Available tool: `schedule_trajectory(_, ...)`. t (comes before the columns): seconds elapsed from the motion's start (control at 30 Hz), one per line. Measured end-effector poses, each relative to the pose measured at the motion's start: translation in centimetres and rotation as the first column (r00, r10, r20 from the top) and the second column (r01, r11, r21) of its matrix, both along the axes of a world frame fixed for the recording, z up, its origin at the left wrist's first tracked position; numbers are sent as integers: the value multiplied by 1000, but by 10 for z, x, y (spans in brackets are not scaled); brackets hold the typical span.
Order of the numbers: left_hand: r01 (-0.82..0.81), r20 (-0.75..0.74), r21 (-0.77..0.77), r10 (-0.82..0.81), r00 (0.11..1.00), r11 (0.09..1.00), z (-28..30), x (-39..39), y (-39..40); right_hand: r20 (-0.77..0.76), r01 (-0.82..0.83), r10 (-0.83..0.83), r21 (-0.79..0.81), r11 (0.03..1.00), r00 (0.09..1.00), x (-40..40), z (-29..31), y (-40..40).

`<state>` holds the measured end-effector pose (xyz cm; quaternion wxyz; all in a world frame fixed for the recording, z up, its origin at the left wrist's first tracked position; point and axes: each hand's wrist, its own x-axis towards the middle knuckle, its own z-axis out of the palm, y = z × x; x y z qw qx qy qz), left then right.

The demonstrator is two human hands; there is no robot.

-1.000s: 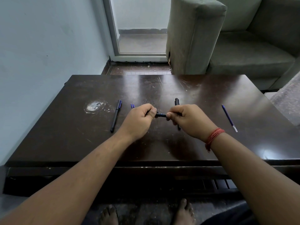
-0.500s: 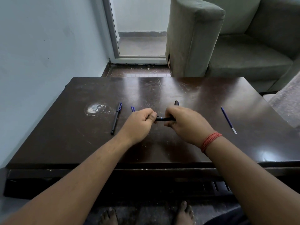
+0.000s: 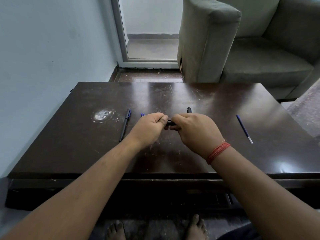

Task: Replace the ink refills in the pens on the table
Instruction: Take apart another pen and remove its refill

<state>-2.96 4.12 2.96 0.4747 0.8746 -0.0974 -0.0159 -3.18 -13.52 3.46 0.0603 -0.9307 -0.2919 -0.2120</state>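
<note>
Above the middle of the dark wooden table, both my hands grip one black pen. My left hand curls round its left end and my right hand round its right end, so only a short black piece shows between them. A second black pen pokes out from behind my right hand. A black pen with a blue clip lies to the left. Two blue refill ends peek out beyond my left hand. A loose blue refill lies at the right.
A white stain marks the table's left part. A grey-green sofa stands behind the table on the right, a light wall on the left, a glass door at the back. My bare feet are under the near edge.
My hands have drawn closer together along the pen, so less of its black barrel shows between them. The other pens and the refill lie where they were.
</note>
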Motion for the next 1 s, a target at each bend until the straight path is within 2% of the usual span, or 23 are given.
schedule_trajectory(0.07,9,-5,25,-9,1000,1000,0,-2,-2,-24,-12,12,-16,1000,1000,-2,2,5)
schedule_trajectory(0.13,-26,-1,61,26,1000,998,2,-1,5,-142,7,-11,-30,1000,990,-1,7,2)
schedule_trajectory(0.23,-252,7,10,252,968,968,7,10,46,-431,176,-143,37,984,891,7,16,-35)
schedule_trajectory(0.27,-297,16,-27,298,955,954,9,11,57,-478,209,-146,81,975,866,6,16,-48)
schedule_trajectory(0.4,-211,44,-15,211,976,977,5,1,24,-555,250,-57,278,927,830,4,8,-47)
schedule_trajectory(0.53,-163,-68,-93,157,985,982,-9,0,1,-643,409,29,521,749,766,8,-2,-31)
schedule_trajectory(0.67,-55,-63,-115,48,997,992,-20,-8,-9,-692,481,129,611,629,711,8,-6,-22)
schedule_trajectory(0.73,-75,-78,-168,63,995,983,-22,-9,-16,-713,519,194,643,563,674,7,-5,-15)
schedule_trajectory(0.8,-166,-150,-307,125,981,937,-23,-10,-23,-721,558,240,667,494,650,5,-4,-7)
schedule_trajectory(0.9,-373,-364,-542,189,912,753,-22,-16,-35,-704,589,268,702,400,658,0,-5,6)
schedule_trajectory(0.97,-441,-433,-595,195,880,671,-24,-18,-42,-685,578,202,709,405,700,-2,-9,13)
schedule_trajectory(1.0,-453,-434,-587,212,876,671,-25,-20,-45,-683,581,171,706,405,710,-3,-11,17)
